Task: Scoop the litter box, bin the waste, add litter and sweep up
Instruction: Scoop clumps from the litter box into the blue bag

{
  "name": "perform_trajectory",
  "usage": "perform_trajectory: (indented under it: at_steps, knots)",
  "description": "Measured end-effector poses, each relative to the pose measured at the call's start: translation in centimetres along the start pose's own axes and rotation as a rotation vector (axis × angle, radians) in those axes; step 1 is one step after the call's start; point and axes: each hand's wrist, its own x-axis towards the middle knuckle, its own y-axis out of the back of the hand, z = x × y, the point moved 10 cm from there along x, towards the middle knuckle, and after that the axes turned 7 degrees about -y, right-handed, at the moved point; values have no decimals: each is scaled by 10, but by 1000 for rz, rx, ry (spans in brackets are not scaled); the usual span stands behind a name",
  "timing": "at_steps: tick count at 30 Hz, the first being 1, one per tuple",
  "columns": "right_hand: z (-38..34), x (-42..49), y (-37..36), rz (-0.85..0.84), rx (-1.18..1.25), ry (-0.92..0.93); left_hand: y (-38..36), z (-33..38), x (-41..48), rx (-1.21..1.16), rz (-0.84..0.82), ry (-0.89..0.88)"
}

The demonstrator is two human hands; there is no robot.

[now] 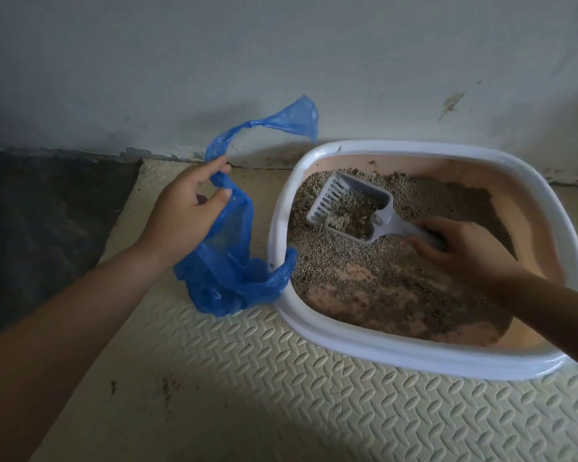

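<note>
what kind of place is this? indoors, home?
Probably a home, a floor corner used as a cat's toilet spot. A white-rimmed litter box sits on an embossed foam floor mat against a scuffed painted wall. Which room it is cannot be told.

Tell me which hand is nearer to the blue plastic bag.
Left. The left hand grips the blue plastic bag by its handle loop beside the litter box. The right hand is inside the box, holding the scoop, apart from the bag.
</note>
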Motion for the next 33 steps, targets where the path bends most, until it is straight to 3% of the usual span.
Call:
perform_trajectory:
  at_steps: [6, 14, 33]
  knots:
    - [1, 2, 2, 12, 20, -19, -3, -8, -8, 218, -134, -13]
    - [-7, -3, -5, 20, 26, -16, 4, -8, -23, 314, -151, -27]
    - [-14, -4, 2, 33, 39, -19, 14, 15, -33, 457, -15, -166]
